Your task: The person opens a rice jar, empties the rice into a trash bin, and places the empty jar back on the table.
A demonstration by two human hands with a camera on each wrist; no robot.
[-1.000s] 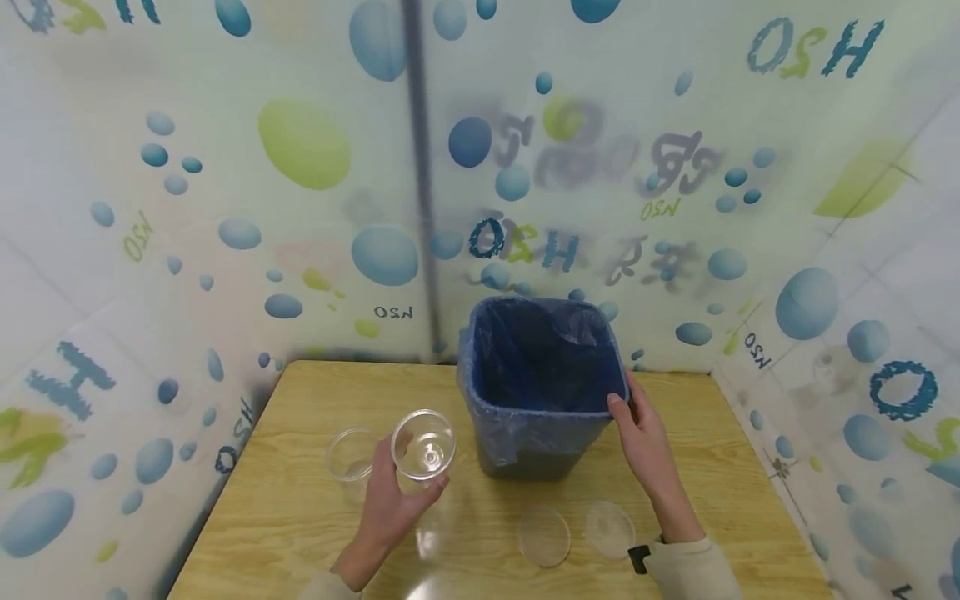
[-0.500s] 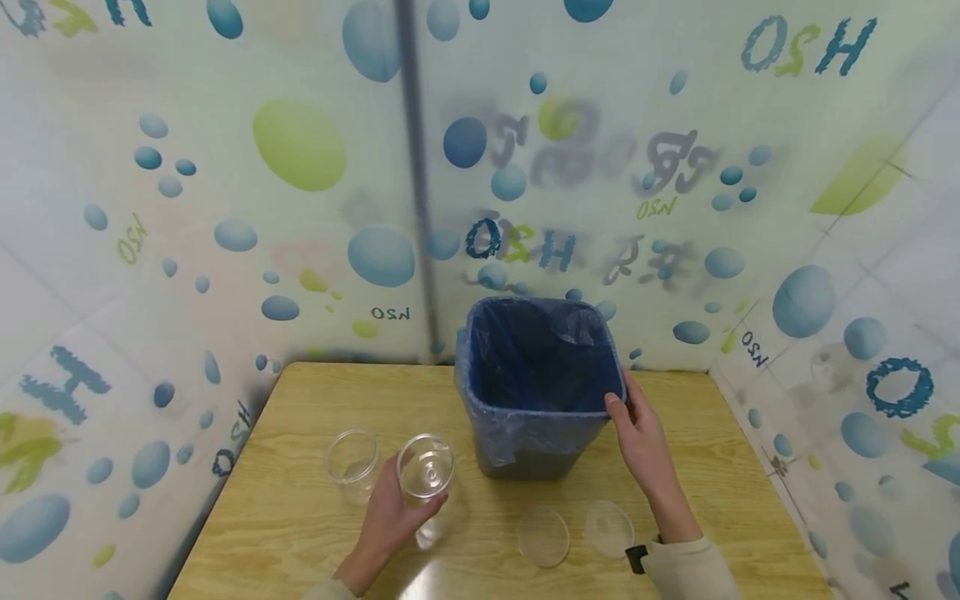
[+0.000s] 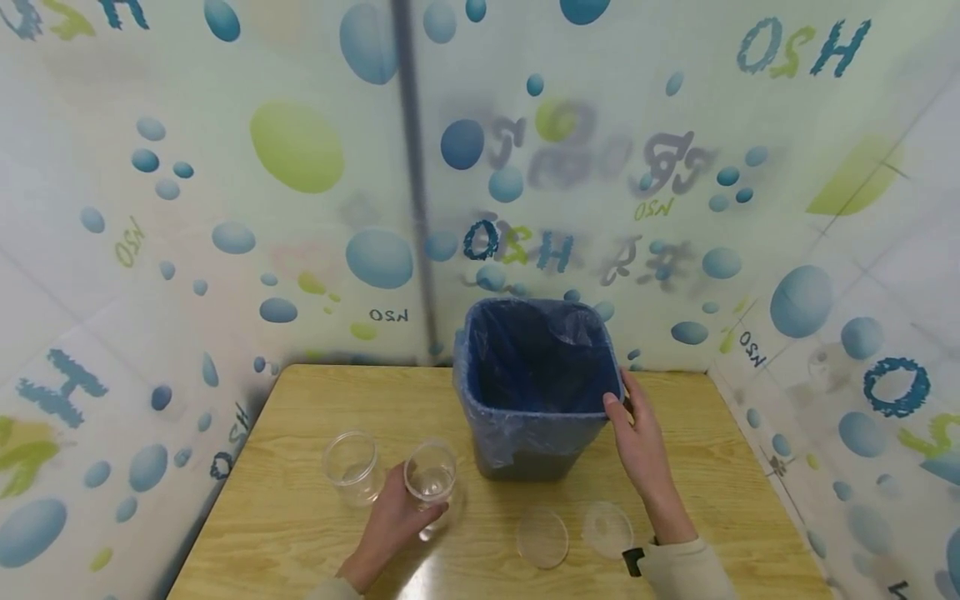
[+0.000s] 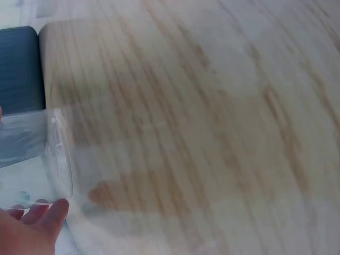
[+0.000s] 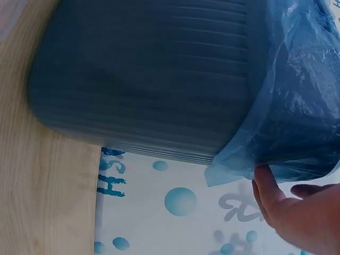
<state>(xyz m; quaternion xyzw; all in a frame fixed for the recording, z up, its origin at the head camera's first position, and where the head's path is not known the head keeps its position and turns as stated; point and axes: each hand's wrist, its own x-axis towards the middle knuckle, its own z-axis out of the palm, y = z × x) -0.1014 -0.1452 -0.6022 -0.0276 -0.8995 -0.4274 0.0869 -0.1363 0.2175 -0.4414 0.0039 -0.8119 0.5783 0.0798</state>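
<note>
In the head view my left hand (image 3: 392, 518) holds a clear plastic cup (image 3: 431, 473) upright, thumb on the near side. Its base is close to the table in the left wrist view, where that cup (image 4: 29, 141) shows at the left edge; I cannot tell whether it touches. A second clear cup (image 3: 351, 460) stands just left of this hand. My right hand (image 3: 642, 446) grips the right front corner of a trash bin (image 3: 525, 462), thumb over the rim. A thin blue bag (image 5: 303, 90) lines the bin and folds over its rim. The bin's bottom inside is dark.
Two round clear lids, a left one (image 3: 543, 538) and a right one (image 3: 608, 530), lie flat in front of the bin. The wooden table (image 3: 262, 533) ends at a patterned curtain (image 3: 315, 250) behind and at both sides.
My left hand has lowered the cup toward the table and shifted slightly right, and the cup has become more upright. My right hand stays on the bin's rim.
</note>
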